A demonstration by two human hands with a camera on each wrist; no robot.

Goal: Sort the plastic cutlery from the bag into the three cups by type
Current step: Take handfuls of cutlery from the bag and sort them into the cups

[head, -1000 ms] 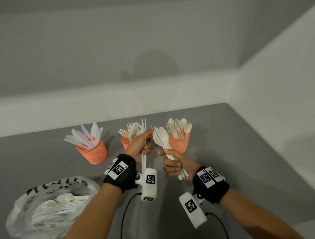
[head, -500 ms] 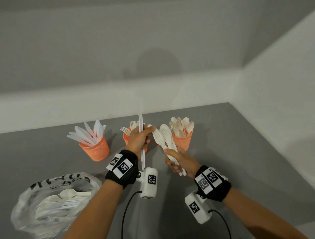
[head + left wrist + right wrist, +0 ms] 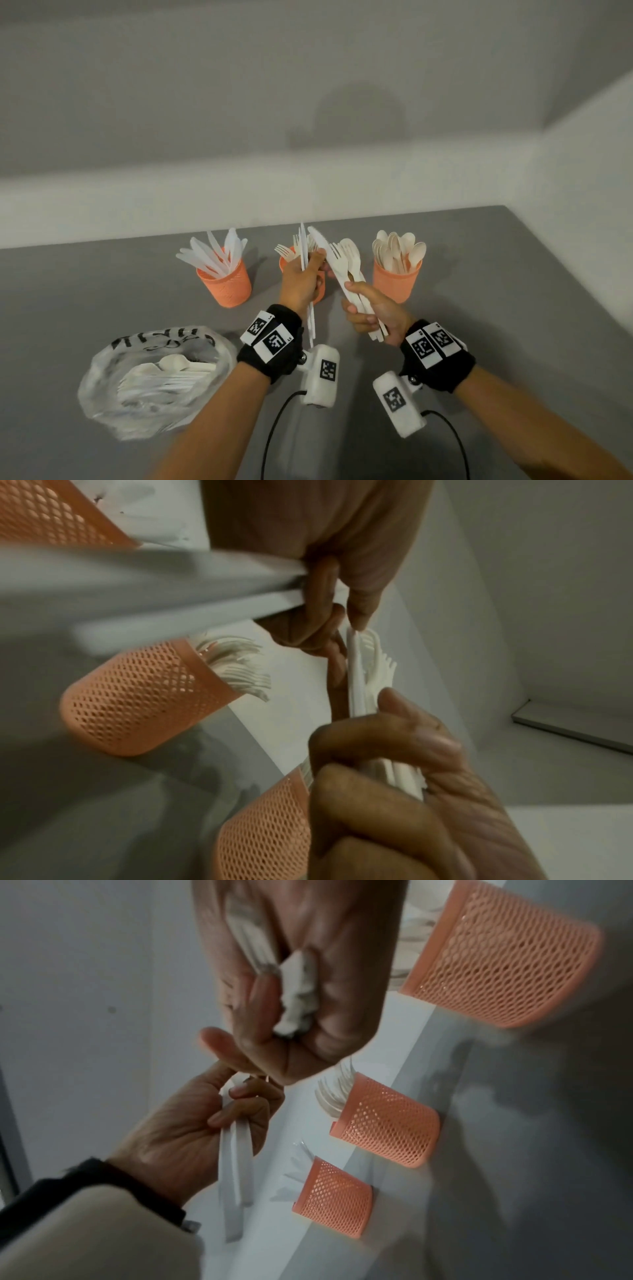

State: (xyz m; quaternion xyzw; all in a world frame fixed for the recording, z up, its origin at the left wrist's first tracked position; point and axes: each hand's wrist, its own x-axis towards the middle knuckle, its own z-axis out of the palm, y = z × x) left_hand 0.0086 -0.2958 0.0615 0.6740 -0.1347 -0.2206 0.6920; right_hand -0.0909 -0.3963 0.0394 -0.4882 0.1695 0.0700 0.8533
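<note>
Both hands grip smooth white cutlery (image 3: 346,270) above mesh cups (image 3: 226,286).

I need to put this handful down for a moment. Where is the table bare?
Bare grey table lies right of the spoon cup, up to the wall. Another patch lies left of the knife cup, behind the bag. Around the fork cup both hands crowd.

A plain grey desk (image 3: 479,308) is seen. Three orange mesh cups are lined up on it just past the grips: knife cup (image 3: 226,284) out left, fork cup (image 3: 283,263) mostly hidden behind them, spoon cup (image 3: 395,282) right. A clear cutlery bag (image 3: 150,380) is slumped near-left.
</note>
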